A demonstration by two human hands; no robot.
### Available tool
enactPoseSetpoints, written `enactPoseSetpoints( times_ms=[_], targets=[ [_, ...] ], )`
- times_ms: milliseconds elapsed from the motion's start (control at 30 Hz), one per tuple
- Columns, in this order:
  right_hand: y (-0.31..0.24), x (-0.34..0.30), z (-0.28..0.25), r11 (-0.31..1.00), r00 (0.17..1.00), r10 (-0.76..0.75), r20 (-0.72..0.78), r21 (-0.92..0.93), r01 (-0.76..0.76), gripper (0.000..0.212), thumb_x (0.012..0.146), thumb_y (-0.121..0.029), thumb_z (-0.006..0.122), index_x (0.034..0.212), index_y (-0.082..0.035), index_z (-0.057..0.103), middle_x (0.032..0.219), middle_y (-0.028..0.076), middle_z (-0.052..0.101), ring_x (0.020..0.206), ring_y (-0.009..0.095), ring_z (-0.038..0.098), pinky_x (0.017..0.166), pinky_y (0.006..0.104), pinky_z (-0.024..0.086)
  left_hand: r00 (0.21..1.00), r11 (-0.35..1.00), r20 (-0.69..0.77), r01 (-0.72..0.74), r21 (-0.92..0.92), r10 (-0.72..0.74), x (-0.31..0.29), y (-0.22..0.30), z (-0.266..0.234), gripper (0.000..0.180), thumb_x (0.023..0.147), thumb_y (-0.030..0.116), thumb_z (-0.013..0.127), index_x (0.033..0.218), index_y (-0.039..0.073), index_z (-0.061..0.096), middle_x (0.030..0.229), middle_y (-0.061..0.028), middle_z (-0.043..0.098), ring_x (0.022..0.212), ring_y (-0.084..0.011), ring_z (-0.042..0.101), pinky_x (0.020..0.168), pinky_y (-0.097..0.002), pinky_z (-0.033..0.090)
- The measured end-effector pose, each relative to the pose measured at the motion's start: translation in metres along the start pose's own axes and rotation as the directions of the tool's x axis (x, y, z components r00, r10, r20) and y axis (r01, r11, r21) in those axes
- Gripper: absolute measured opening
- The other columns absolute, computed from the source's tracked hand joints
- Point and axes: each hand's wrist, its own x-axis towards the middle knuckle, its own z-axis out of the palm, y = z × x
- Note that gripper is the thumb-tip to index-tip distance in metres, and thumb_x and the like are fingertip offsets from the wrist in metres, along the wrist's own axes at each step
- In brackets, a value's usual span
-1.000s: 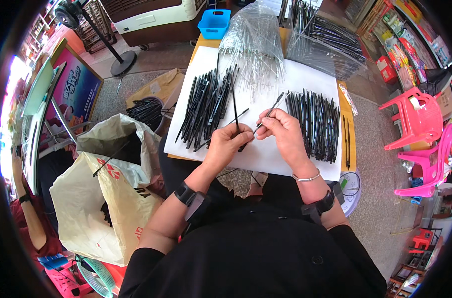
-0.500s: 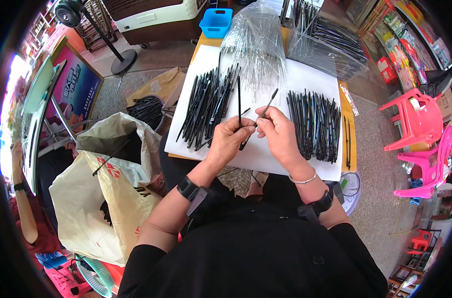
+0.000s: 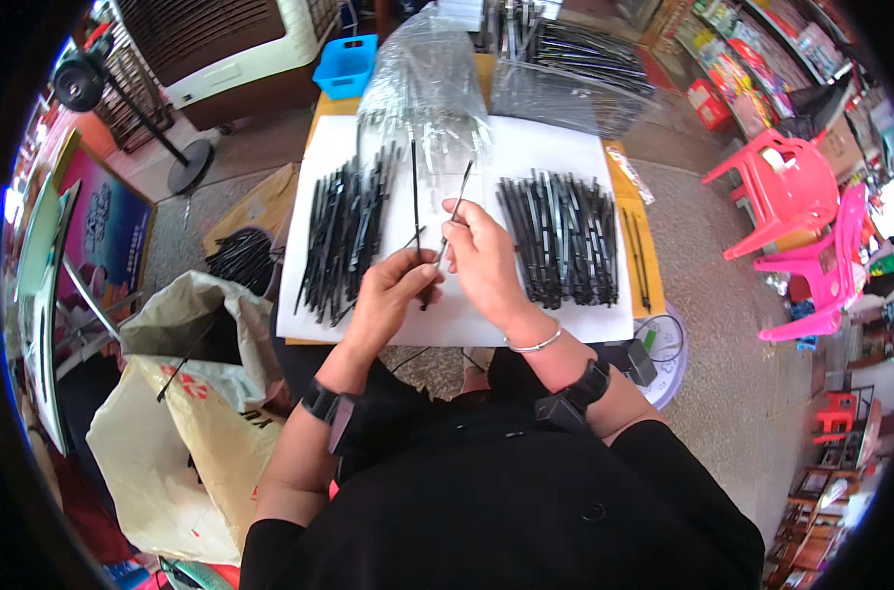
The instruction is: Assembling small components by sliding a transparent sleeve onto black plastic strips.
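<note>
Over the front part of a white-covered table [image 3: 457, 332], my left hand [image 3: 386, 300] pinches a thin black rod [image 3: 415, 192] that points away from me. Another short dark end sticks out beside its fingers. My right hand [image 3: 481, 258] grips a second slim rod [image 3: 461, 187], whose shiny lower end reaches the left fingertips. Whether the two rods join there I cannot tell. Left of my hands lies a loose row of black rods [image 3: 348, 236]. A neater row of jointed-looking black rods [image 3: 562, 236] lies to the right.
Toward the back sit a clear bag of thin silvery wires [image 3: 422, 84], a blue basket [image 3: 346, 67] and a plastic-wrapped stack of black rods [image 3: 589, 69]. Two black rods [image 3: 635, 258] lie along the right edge. Large sacks [image 3: 181, 433] stand at my left, pink chairs [image 3: 781, 187] at right.
The whole view has shifted and turned, so the table sits further left. Against the left hand, my right hand is slightly farther from me, its rod now slanting down to the left fingertips.
</note>
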Motion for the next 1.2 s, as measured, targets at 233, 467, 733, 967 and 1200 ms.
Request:
enactPoseSetpoints(
  times_ms=[233,467,733,967,1200],
  targets=[
    [-0.003,-0.009,-0.006,0.851,0.960,-0.278,-0.035,-0.472,0.230,0.025,0.081,-0.016,0.060,0.092,0.005,0.053,0.079,0.023,0.057,0.073,0.038,0.059,0.064,0.0424,0.046,0.994,0.973,0.102,-0.058,0.225,0.036,-0.001,0.002,0.015,0.021,0.091,0.009,0.058,0.106,-0.006,0.061,0.085,-0.0060,0.065,0.069,-0.0098,0.060,0.062,-0.0246,0.049],
    [-0.022,0.013,-0.116,0.616,0.965,-0.224,-0.133,-0.787,0.035,0.018,0.078,-0.013,0.055,0.085,0.003,0.052,0.080,0.025,0.059,0.078,0.043,0.059,0.071,0.0512,0.047,0.975,0.862,-0.167,-0.043,0.504,0.146,-0.019,0.020,-0.006,0.020,0.085,0.013,0.066,0.100,0.000,0.066,0.076,-0.0067,0.065,0.067,-0.0119,0.061,0.060,-0.0279,0.049],
    [0.033,0.021,-0.147,0.407,0.988,-0.138,-0.075,-0.913,-0.012,0.033,0.076,-0.014,0.061,0.103,0.004,0.058,0.080,0.022,0.062,0.079,0.038,0.061,0.073,0.0454,0.047,0.931,0.184,-0.148,0.090,0.979,0.332,-0.034,0.025,-0.023,0.019,0.072,0.014,0.071,0.087,0.005,0.064,0.085,-0.0096,0.058,0.084,-0.0318,0.059,0.074,-0.0424,0.047],
    [-0.003,-0.005,-0.103,0.483,0.966,-0.259,-0.016,-0.868,0.115,0.031,0.084,-0.021,0.060,0.108,-0.001,0.056,0.100,0.018,0.056,0.085,0.038,0.060,0.074,0.0446,0.050,0.891,0.131,-0.131,0.082,0.988,0.434,-0.051,0.017,-0.040,0.012,0.069,0.012,0.068,0.079,0.008,0.061,0.084,-0.0080,0.055,0.085,-0.0290,0.055,0.072,-0.0396,0.047],
    [0.028,-0.018,-0.029,0.703,0.918,-0.294,0.266,-0.591,0.396,0.018,0.084,-0.015,0.058,0.096,-0.002,0.061,0.088,0.016,0.061,0.078,0.033,0.061,0.069,0.0400,0.048,0.745,0.369,-0.245,-0.001,0.929,0.620,-0.055,0.045,-0.041,0.008,0.078,0.008,0.062,0.082,0.004,0.056,0.085,-0.0136,0.058,0.075,-0.0326,0.058,0.066,-0.0422,0.046]
  ],
)
